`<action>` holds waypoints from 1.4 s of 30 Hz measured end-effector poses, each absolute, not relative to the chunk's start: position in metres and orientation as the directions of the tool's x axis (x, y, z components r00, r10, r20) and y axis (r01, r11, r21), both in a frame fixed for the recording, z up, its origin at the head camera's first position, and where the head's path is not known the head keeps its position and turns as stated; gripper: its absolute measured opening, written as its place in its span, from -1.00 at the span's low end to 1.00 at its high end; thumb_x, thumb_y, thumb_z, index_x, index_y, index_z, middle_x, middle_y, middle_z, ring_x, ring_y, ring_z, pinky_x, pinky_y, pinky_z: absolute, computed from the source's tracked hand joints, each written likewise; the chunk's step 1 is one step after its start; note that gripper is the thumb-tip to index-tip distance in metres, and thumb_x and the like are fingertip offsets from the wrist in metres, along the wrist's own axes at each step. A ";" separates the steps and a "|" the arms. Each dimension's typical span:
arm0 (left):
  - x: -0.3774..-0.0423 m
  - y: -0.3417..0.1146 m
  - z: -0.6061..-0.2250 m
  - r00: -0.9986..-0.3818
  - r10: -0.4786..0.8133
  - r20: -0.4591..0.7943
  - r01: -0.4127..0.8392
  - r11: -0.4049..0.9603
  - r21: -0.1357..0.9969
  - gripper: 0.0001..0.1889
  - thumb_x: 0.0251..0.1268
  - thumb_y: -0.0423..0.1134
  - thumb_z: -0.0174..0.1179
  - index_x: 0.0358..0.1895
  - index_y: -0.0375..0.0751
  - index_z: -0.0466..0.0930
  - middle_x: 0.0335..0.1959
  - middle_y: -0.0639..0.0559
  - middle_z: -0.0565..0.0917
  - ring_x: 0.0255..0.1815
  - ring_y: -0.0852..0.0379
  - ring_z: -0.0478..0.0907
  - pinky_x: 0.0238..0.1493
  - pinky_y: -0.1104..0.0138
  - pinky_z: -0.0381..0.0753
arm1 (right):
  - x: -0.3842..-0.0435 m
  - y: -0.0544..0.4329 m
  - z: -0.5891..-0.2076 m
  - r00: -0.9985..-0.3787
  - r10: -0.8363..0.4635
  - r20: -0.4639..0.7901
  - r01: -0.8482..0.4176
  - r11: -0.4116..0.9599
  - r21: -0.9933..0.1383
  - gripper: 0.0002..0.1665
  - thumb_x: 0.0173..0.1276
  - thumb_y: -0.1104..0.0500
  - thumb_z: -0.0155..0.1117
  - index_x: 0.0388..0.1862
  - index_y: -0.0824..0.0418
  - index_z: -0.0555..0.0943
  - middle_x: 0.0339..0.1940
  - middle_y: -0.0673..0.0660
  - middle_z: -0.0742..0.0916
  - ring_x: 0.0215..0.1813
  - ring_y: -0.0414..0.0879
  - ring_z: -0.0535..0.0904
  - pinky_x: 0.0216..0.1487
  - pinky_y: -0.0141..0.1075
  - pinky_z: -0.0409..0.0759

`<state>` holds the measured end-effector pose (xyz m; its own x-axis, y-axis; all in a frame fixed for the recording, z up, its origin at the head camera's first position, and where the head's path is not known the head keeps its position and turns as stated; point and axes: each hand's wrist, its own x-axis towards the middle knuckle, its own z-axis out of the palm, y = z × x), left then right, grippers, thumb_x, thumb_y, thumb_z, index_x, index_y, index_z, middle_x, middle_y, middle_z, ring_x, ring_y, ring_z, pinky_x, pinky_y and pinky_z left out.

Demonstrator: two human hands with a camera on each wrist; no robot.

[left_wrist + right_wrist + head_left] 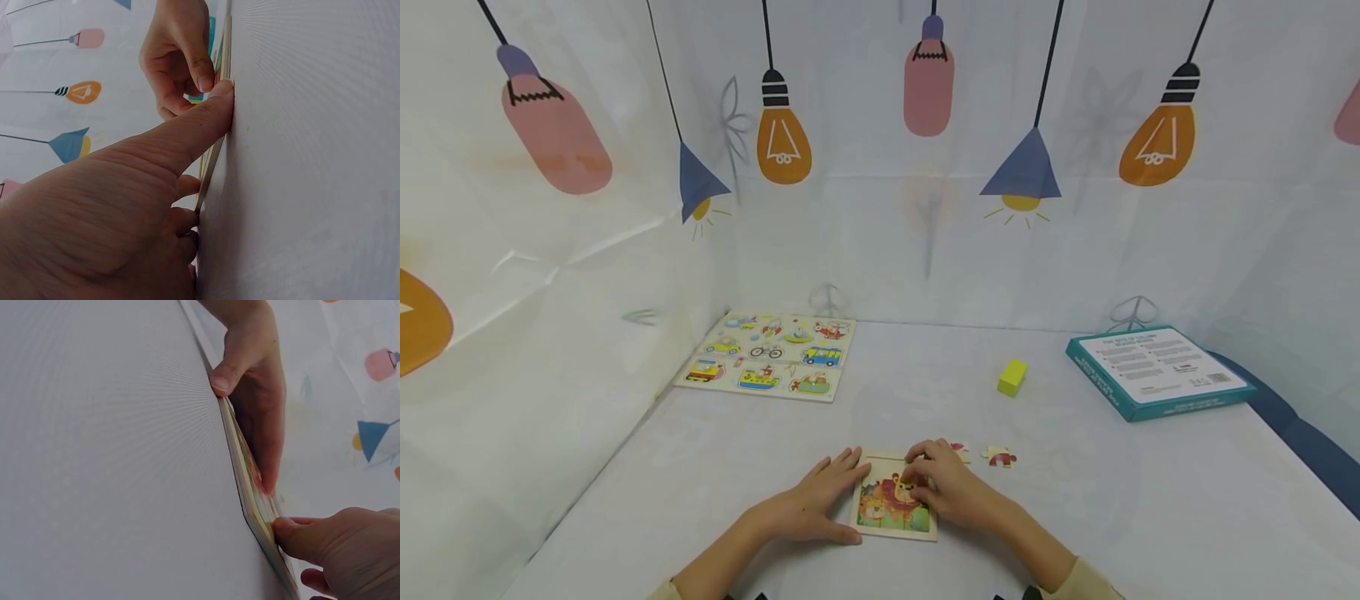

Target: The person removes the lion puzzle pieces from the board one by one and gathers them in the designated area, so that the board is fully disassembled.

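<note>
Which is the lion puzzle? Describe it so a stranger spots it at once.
At the near side of the white table, the left hand and right hand are at one small, pale-framed puzzle. Its lion picture sets it apart from the larger vehicle board farther back.

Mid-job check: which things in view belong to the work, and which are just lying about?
Likely part of the job:
- lion puzzle, under both hands
- left hand, touching its left side
- right hand, fingers at the picture
- two loose pieces, past the right hand

Apparently just lying about:
- vehicle board
- yellow block
- teal box
</note>
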<state>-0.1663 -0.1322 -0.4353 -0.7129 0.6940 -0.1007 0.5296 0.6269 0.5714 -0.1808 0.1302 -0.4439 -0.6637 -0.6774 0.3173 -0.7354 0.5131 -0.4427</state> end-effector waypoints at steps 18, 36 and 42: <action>-0.166 -0.133 -0.437 -0.708 0.700 -0.094 0.538 0.622 0.569 -0.06 0.01 0.21 0.23 0.40 -0.20 0.07 0.45 -0.19 -0.06 0.45 -0.09 -0.20 0.35 -0.04 -0.23 | -0.179 0.126 -0.444 -0.727 -0.650 0.223 -0.648 0.542 -0.534 -0.86 0.23 0.27 0.25 -0.26 0.07 0.52 -0.17 -0.10 0.51 -0.15 -0.22 0.30 -0.11 -0.33 0.38; -0.166 -0.133 -0.436 -0.705 0.704 -0.083 0.548 0.615 0.567 -0.06 0.02 0.21 0.22 0.40 -0.20 0.07 0.44 -0.21 -0.05 0.44 -0.09 -0.19 0.35 -0.05 -0.22 | -0.177 0.128 -0.440 -0.728 -0.648 0.224 -0.657 0.565 -0.500 -0.84 0.23 0.17 0.28 -0.22 0.07 0.53 -0.23 -0.13 0.52 -0.20 -0.24 0.30 -0.19 -0.36 0.38; -0.166 -0.133 -0.436 -0.703 0.707 -0.086 0.547 0.613 0.570 -0.06 0.02 0.22 0.22 0.40 -0.20 0.07 0.44 -0.20 -0.06 0.45 -0.09 -0.20 0.35 -0.05 -0.23 | -0.177 0.128 -0.441 -0.742 -0.635 0.213 -0.641 0.580 -0.503 -0.84 0.21 0.15 0.30 -0.23 0.03 0.53 -0.20 -0.14 0.51 -0.18 -0.24 0.30 -0.17 -0.36 0.39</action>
